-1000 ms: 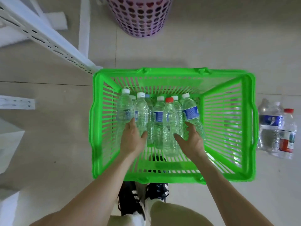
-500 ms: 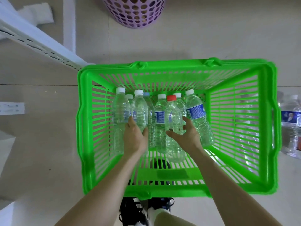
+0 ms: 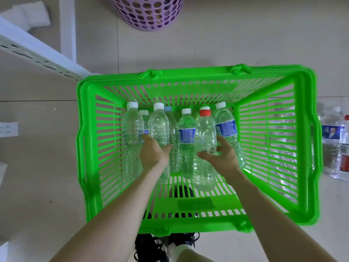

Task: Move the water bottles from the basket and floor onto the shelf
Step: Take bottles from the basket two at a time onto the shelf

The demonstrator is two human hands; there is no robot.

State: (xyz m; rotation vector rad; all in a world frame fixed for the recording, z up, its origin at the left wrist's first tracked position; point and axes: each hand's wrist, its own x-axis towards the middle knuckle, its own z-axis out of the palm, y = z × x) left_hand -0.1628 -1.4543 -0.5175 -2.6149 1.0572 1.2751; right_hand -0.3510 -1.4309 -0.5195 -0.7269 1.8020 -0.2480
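A green plastic basket (image 3: 86, 148) sits on the tiled floor below me with several clear water bottles lying in a row inside. My left hand (image 3: 153, 154) grips a white-capped bottle (image 3: 158, 125) near the row's left. My right hand (image 3: 221, 157) wraps around the red-capped bottle (image 3: 204, 133), which is raised slightly above its neighbours. A blue-labelled bottle (image 3: 226, 127) lies just right of it. More bottles (image 3: 332, 140) lie on the floor outside the basket's right wall. A white shelf frame (image 3: 37, 52) runs along the upper left.
A purple perforated laundry basket (image 3: 149, 14) stands on the floor beyond the green basket. White foam pieces (image 3: 24, 14) lie at the far left. My shoes (image 3: 164, 246) are just under the basket's near rim.
Both hands have closed round bottles. The right hand shifted left onto the red-capped bottle and lifted it a little. My view has dropped closer to the basket.
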